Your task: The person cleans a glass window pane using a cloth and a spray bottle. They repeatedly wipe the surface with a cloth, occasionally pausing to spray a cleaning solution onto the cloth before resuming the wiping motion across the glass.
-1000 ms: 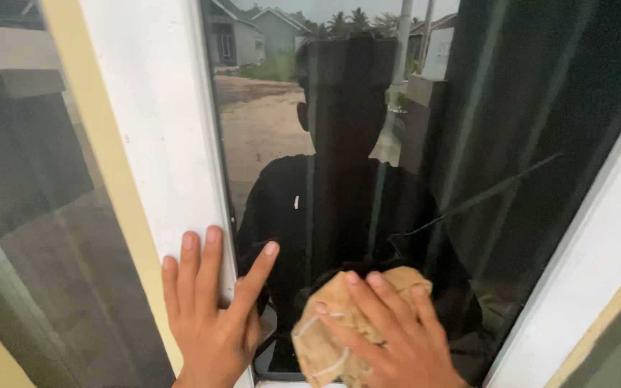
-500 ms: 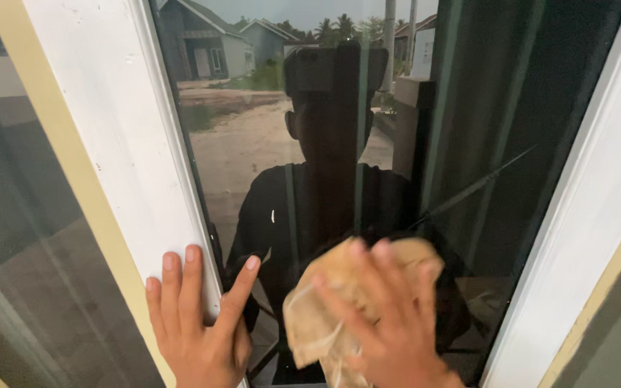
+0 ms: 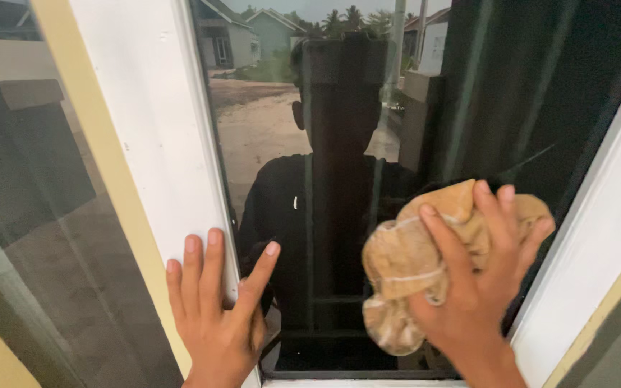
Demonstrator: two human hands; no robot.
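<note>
The right hand [image 3: 479, 287] presses a crumpled tan cloth [image 3: 415, 266] flat against the dark window pane [image 3: 339, 179]. The left hand [image 3: 217, 316] rests spread on the white frame [image 3: 152, 129].

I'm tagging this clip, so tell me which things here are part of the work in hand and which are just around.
In hand:
right hand pressing tan cloth against window pane
left hand braced on white frame post

Just around:
side pane
right-hand frame
</note>
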